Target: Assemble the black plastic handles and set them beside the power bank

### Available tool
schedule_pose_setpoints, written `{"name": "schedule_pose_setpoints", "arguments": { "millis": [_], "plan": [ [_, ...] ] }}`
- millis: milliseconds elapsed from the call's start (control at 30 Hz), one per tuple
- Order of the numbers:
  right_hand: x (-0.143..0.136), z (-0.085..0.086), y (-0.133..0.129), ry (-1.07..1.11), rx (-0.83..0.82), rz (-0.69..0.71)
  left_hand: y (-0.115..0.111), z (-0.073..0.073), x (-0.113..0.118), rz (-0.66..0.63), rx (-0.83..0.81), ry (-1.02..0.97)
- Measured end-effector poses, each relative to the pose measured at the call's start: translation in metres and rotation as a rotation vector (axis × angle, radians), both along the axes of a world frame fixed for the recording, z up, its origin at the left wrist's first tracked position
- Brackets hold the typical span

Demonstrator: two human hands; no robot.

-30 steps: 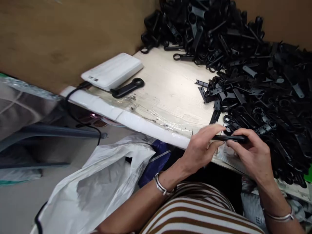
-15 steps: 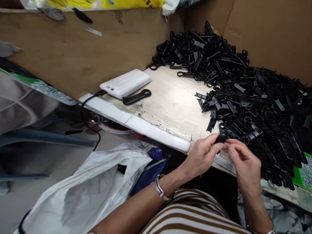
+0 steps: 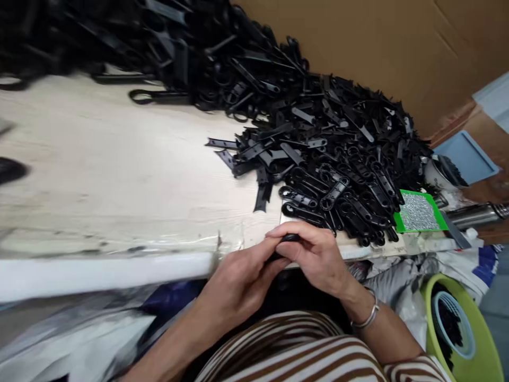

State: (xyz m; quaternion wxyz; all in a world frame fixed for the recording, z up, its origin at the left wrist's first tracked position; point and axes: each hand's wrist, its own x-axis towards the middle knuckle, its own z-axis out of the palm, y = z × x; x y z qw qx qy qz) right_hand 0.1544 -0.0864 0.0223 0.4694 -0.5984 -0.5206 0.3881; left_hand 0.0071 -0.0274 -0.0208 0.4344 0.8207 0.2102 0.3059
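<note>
Your left hand (image 3: 240, 281) and right hand (image 3: 318, 254) both pinch a black part (image 3: 291, 237) by the tabletop (image 3: 119, 175) edge, black pile (image 3: 338, 154) just beyond. Mostly covered, so can't tell its shape.

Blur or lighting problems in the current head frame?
Head view, left edge: loose black piece blurred; head view, lower left: white plastic smeared; head view, centre: black pile crisper, left hand and right hand readable, held piece dark; head view, tabletop: brightly lit.
</note>
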Motion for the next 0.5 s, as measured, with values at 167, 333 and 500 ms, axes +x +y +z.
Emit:
{"name": "schedule_pose_setpoints", "arguments": {
  "millis": [167, 333, 500],
  "plan": [
    [0.005, -0.014, 0.005, 0.058, -0.034, -0.025, 0.0, -0.005, 0.008, 0.089, 0.029, 0.01],
    [0.013, -0.005, -0.004, 0.038, -0.001, -0.014, 0.0, 0.013, 0.017, 0.043, -0.067, 0.046],
    [0.053, 0.023, -0.044, -0.189, 0.211, -0.315, -0.004, 0.018, 0.016, -0.061, -0.114, -0.013]
  ]
}}
